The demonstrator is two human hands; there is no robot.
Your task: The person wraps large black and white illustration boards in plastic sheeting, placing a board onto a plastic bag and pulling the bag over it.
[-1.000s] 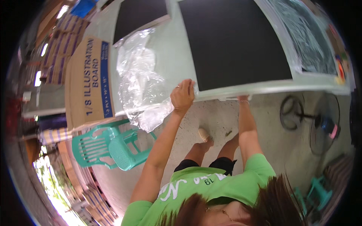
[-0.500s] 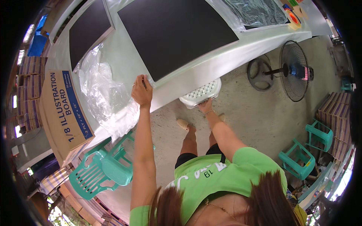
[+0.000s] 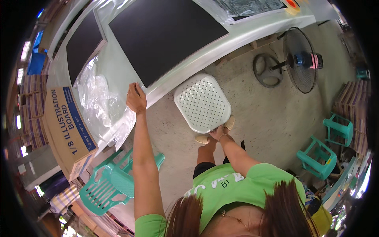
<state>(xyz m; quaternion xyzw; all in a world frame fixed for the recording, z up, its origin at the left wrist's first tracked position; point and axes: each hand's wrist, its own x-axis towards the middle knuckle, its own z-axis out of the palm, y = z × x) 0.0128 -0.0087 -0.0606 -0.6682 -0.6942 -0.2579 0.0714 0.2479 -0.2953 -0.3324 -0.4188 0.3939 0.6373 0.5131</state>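
My right hand (image 3: 218, 132) grips the near edge of a white plastic stool (image 3: 202, 102), whose square seat is dotted with holes. The stool stands on the floor between my feet and the table. At the table's front edge, my left hand (image 3: 136, 98) is closed, its fingers curled and its fingertips near the corner of a large black board stack (image 3: 167, 37). Whatever those fingers hold, if anything, is hidden. Crumpled clear plastic wrap (image 3: 96, 94) lies left of that hand on the white table (image 3: 118, 67).
A brown cardboard box (image 3: 69, 126) is at the left, with a green plastic chair (image 3: 106, 185) below it. A second black stack (image 3: 85, 45) lies at the far left of the table. To the right are a black fan (image 3: 302, 61), green stools (image 3: 318, 158) and stacked boards (image 3: 353, 102).
My right hand has drawn the white stool out from under the table toward me, so its whole seat shows. My left hand stays by the board stack's corner. The view has shifted slightly.
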